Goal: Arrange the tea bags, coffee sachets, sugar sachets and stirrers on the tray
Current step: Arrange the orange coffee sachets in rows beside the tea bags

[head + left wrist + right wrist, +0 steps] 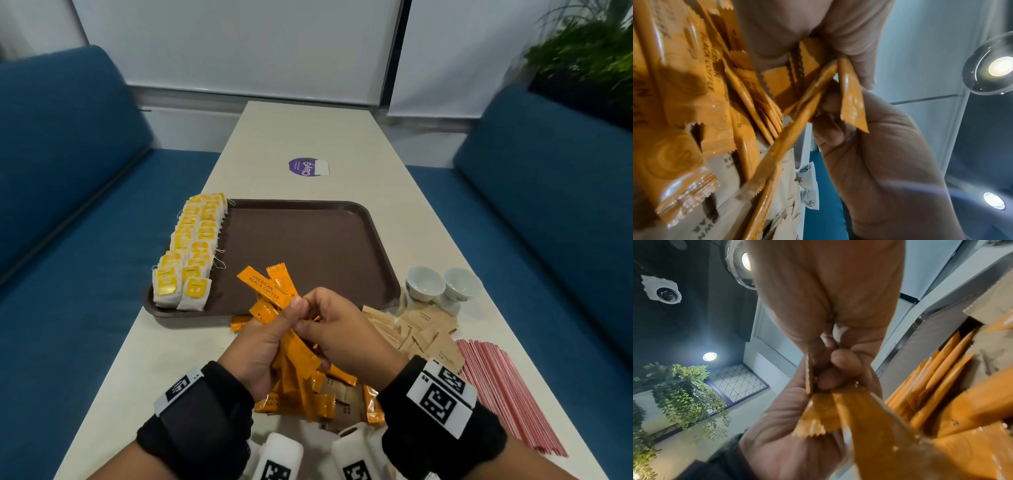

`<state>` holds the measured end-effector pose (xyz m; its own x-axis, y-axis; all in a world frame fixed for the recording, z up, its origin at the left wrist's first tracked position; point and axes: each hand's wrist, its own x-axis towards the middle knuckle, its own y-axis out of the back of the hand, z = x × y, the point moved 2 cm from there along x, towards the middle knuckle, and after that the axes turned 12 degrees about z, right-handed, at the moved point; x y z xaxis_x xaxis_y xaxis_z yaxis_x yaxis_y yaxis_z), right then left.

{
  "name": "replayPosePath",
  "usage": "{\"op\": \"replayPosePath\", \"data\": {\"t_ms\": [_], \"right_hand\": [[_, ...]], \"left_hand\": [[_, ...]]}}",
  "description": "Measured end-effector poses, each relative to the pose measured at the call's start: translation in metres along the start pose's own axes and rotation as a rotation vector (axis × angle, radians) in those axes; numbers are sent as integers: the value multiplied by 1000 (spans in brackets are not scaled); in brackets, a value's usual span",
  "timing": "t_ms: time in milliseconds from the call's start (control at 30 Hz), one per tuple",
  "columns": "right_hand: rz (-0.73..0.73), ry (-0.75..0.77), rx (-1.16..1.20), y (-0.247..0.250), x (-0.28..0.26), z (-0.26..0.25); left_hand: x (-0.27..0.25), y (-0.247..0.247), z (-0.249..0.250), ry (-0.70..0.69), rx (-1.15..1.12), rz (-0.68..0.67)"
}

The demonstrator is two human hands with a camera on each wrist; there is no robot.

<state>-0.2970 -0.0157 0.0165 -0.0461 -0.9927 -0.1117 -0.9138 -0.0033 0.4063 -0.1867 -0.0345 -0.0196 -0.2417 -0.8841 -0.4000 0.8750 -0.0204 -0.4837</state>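
Note:
A brown tray (308, 246) lies mid-table, with yellow-tagged tea bags (191, 246) in two rows along its left side. Just in front of it, my left hand (284, 318) grips a fanned bundle of orange coffee sachets (270, 291). My right hand (318, 315) pinches sachets in the same bundle from the right. More coffee sachets (308, 394) are piled on the table under my hands. Both wrist views show the orange sachets (715, 97) (869, 418) held between fingers. Brown sugar sachets (421, 332) and red stirrers (507, 387) lie to the right.
Two white cups (424, 284) stand off the tray's right front corner. Two white marker-tagged objects (281, 459) lie at the near table edge. A purple sticker (306, 167) sits beyond the tray. Blue sofas (68, 205) flank the narrow table.

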Motion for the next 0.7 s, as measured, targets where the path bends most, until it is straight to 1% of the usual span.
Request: {"op": "replayPosePath", "data": {"t_ms": [67, 200, 300, 367, 467, 567, 700], "right_hand": [[-1, -30, 36, 2, 0, -1], [56, -82, 43, 6, 2, -4], [96, -53, 17, 7, 4, -3], [83, -64, 7, 7, 5, -2], [26, -96, -35, 5, 8, -5], [-9, -118, -62, 6, 12, -11], [-19, -83, -62, 6, 22, -23]], "left_hand": [[-1, 1, 0, 11, -17, -2], [0, 5, -1, 1, -2, 30], [-2, 7, 0, 0, 21, 21], [-3, 8, 1, -8, 28, 21], [-4, 10, 5, -40, 59, 37], [-3, 18, 9, -61, 106, 88], [1, 30, 22, -101, 115, 145]]}}
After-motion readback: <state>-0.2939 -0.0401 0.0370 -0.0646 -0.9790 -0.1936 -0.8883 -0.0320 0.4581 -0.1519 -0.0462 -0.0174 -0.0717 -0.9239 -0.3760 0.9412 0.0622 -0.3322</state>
